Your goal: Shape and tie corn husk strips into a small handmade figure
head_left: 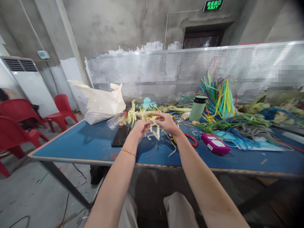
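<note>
My left hand and my right hand meet over the near part of the blue table, with fingers closed in pinches. Between them they hold pale yellow-green corn husk strips, whose loose ends hang down. A gold beaded bracelet circles my left wrist. Just behind the hands lies a heap of more husk pieces. To the right of my right hand, partly covered by the forearm, is a red loop-shaped handle, perhaps of scissors. Thin husk scraps lie under my hands.
Left on the table stand a white plastic bag, a transparent bottle and a dark flat object. Rightward are a green tumbler, colourful strips, a purple box and tangled green cord. Behind rises a perforated metal panel.
</note>
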A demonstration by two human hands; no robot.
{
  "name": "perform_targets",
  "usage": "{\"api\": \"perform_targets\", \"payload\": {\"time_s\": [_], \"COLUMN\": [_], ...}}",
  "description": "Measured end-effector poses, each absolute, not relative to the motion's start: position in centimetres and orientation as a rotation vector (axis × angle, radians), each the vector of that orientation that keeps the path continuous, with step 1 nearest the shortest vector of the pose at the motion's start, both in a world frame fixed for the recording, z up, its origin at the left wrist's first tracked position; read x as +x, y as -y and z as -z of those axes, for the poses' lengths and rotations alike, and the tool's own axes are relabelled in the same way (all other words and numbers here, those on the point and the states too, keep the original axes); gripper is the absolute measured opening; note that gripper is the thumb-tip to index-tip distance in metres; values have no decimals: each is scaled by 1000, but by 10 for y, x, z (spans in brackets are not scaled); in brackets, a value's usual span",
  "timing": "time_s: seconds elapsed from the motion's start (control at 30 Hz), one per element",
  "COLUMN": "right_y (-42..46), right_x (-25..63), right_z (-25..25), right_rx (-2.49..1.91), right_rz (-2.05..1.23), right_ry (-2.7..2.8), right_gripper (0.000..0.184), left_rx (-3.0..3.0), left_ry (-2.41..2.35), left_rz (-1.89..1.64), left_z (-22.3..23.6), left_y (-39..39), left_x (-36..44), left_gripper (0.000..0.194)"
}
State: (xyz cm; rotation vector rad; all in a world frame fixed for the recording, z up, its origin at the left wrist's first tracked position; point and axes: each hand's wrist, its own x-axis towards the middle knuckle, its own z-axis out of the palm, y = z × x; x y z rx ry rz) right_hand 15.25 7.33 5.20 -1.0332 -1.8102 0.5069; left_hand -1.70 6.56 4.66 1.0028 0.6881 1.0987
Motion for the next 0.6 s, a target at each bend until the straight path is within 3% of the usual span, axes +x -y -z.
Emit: {"api": "perform_targets", "payload": {"time_s": [0.17, 0.4, 0.6], "right_y": [-61, -53, -62], "right_x": [139, 138, 140], "right_z": [-58, -62, -57], "right_rx": [-908, -900, -950], "right_rz": [-701, -891, -792], "right_ry": [1696, 1753, 1544], "right_gripper": [24, 27, 33], "left_rx": [1040, 1069, 1218], "left_ry": [-745, -777, -754], "left_rz": [-1098, -1094, -1000], "left_z": [-44, -43, -43], "left_y": [-64, -64, -59], "left_x": [-15, -15, -15], "left_gripper": [29, 30, 33]}}
